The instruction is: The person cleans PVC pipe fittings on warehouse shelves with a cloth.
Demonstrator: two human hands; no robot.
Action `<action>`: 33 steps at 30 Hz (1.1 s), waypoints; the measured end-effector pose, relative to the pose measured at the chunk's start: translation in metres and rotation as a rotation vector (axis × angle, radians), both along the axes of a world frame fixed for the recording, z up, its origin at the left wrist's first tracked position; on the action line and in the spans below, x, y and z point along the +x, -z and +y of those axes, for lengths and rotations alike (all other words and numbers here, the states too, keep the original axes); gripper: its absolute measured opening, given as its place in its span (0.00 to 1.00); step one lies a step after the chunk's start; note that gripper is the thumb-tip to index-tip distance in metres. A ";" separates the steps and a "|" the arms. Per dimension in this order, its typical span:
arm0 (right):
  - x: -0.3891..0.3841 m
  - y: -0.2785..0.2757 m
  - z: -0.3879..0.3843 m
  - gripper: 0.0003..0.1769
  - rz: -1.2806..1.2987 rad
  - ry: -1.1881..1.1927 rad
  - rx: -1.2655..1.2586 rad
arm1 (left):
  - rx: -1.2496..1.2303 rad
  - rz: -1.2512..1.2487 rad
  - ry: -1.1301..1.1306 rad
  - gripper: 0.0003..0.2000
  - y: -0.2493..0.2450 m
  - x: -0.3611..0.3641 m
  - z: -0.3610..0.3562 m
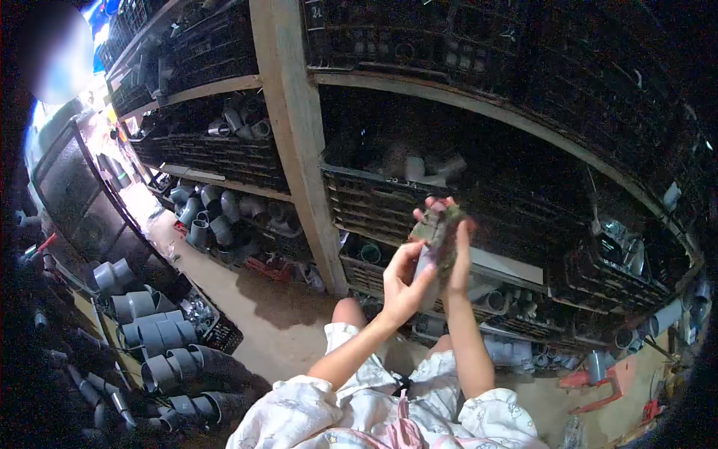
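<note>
left hand (404,284) grips a grey pipe fitting (428,230) raised before the wooden shelf (295,142); right hand (458,258) clasps a greenish pad (449,224) against it. black crates (374,202) fill the shelf, and loose elbows (149,329) crowd the dirt floor (277,314).

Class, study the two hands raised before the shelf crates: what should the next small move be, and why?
Probably ease the grey piece forward into the black crate straight ahead. The left hand and the right hand both hold it up, just in front of that crate, where pale fittings already lie. Exactly what the piece is, the picture is too blurred to tell.
</note>
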State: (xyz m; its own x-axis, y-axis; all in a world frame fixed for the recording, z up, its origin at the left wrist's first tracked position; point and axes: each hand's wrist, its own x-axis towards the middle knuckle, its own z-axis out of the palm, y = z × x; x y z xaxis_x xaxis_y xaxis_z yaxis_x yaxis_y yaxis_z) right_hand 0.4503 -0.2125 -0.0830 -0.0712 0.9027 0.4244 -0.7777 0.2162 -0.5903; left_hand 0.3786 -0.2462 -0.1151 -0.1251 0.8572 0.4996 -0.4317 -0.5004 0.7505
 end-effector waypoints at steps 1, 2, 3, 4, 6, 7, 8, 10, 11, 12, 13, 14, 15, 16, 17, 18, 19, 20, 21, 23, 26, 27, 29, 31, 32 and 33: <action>-0.007 0.002 -0.005 0.27 -0.069 -0.002 0.038 | 0.001 0.022 -0.063 0.14 -0.008 -0.008 0.004; -0.014 0.003 -0.020 0.27 -0.244 0.113 0.007 | -0.044 -0.011 -0.082 0.15 -0.016 -0.016 0.011; -0.014 0.011 -0.024 0.28 -0.383 0.173 0.065 | -0.090 -0.046 -0.100 0.16 -0.023 -0.023 0.017; -0.012 0.022 -0.024 0.29 -0.523 0.234 0.123 | -0.096 -0.060 -0.102 0.16 -0.028 -0.028 0.022; -0.013 0.030 -0.026 0.32 -0.798 0.350 0.234 | -0.046 -0.018 -0.110 0.14 -0.025 -0.028 0.020; -0.012 0.023 -0.025 0.32 -0.626 0.236 0.187 | -0.037 -0.028 -0.109 0.14 -0.022 -0.025 0.016; -0.008 0.012 -0.021 0.31 -0.451 0.122 0.140 | -0.040 0.061 -0.089 0.14 -0.015 -0.022 0.008; -0.002 -0.004 -0.006 0.30 -0.192 0.023 0.099 | -0.025 0.144 -0.072 0.15 -0.004 -0.010 -0.007; 0.000 -0.003 0.000 0.29 -0.112 0.038 0.105 | -0.006 0.136 -0.075 0.15 -0.004 -0.005 -0.012; -0.003 0.000 0.000 0.28 -0.118 0.041 0.081 | 0.000 0.102 -0.113 0.15 -0.009 -0.005 -0.010; -0.008 0.004 -0.004 0.30 -0.192 0.042 0.092 | -0.009 0.075 -0.133 0.15 -0.011 -0.009 -0.004; -0.012 0.007 -0.014 0.31 -0.383 0.217 0.196 | 0.001 0.054 -0.175 0.15 -0.019 -0.013 0.001; -0.016 0.002 -0.027 0.33 -0.579 0.392 0.300 | 0.012 0.029 -0.215 0.15 -0.026 -0.019 0.003; -0.013 0.006 -0.036 0.34 -0.644 0.340 0.285 | -0.019 -0.020 -0.166 0.15 -0.030 -0.023 0.005; -0.012 0.014 -0.036 0.33 -0.580 0.277 0.217 | -0.004 -0.009 -0.147 0.15 -0.031 -0.025 0.005; -0.013 0.013 -0.039 0.34 -0.529 0.273 0.177 | 0.002 0.034 -0.165 0.16 -0.029 -0.024 0.004; -0.014 0.012 -0.042 0.35 -0.475 0.266 0.139 | 0.010 0.078 -0.186 0.16 -0.028 -0.024 0.002; -0.015 0.014 -0.043 0.34 -0.530 0.246 0.093 | 0.012 0.067 -0.206 0.16 -0.030 -0.025 0.003; -0.015 0.018 -0.045 0.33 -0.582 0.227 0.048 | 0.015 0.059 -0.224 0.16 -0.031 -0.026 0.004; -0.012 0.030 -0.052 0.30 -0.694 0.196 -0.052 | 0.011 0.031 -0.248 0.16 -0.036 -0.029 0.007; -0.004 0.054 -0.070 0.29 -0.923 0.103 -0.134 | 0.093 0.052 -0.216 0.15 -0.044 -0.040 0.008; -0.006 0.059 -0.076 0.29 -1.022 0.038 -0.106 | 0.099 -0.020 -0.229 0.15 -0.046 -0.044 0.011; -0.011 0.060 -0.076 0.31 -1.090 0.124 0.092 | 0.037 -0.078 -0.236 0.15 -0.057 -0.051 0.008; -0.017 0.038 -0.073 0.34 -1.006 0.422 0.425 | 0.059 0.032 -0.211 0.15 -0.055 -0.051 0.005; -0.016 0.032 -0.069 0.32 -0.934 0.427 0.343 | 0.053 0.036 -0.155 0.15 -0.050 -0.048 0.003; -0.014 0.027 -0.065 0.31 -0.856 0.434 0.263 | 0.046 0.041 -0.101 0.15 -0.045 -0.043 0.000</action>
